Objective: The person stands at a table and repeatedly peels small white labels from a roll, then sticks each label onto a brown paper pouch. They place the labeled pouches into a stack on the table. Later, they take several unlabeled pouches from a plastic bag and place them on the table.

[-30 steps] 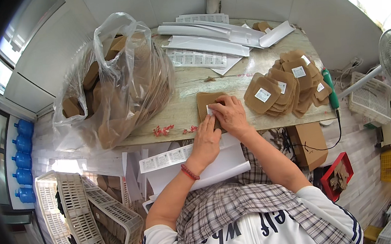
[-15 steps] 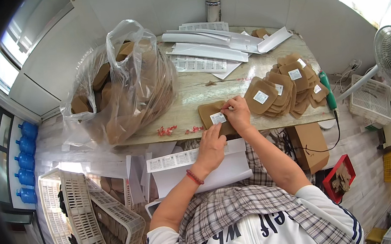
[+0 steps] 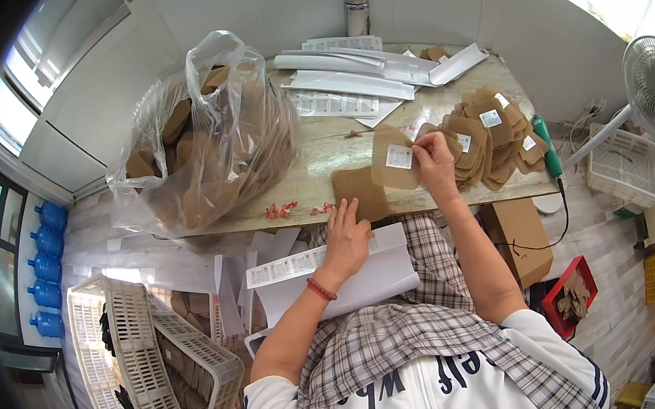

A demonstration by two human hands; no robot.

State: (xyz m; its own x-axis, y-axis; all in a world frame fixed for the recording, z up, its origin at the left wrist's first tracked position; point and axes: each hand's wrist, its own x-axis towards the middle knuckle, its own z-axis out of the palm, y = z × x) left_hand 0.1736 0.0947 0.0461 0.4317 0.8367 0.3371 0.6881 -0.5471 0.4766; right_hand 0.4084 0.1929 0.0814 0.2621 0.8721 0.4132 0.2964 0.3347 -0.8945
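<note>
My right hand (image 3: 438, 166) pinches the right edge of a brown rounded-square pad (image 3: 379, 143) with a white sticker (image 3: 399, 157) on it, lifted above the table beside the pile. Stretched out, the fingers of my left hand (image 3: 346, 241) rest on the lower edge of a plain brown pad (image 3: 361, 188) at the table's front edge. To the right lies a pile of similar stickered pads (image 3: 489, 136). Below the left hand, a white sheet with a strip of printed stickers (image 3: 294, 267) lies over my lap.
A clear plastic bag (image 3: 212, 149) full of brown pads stands at the left. White sheets (image 3: 354, 80) and a steel flask (image 3: 357, 14) are at the back. A green-handled corded tool (image 3: 547, 149) lies right of the pile. White crates (image 3: 130, 348) stand lower left.
My right hand has raised the stickered pad and moved right toward the pile, uncovering a plain pad underneath. The left hand has shifted slightly down and left, off the sticker.
</note>
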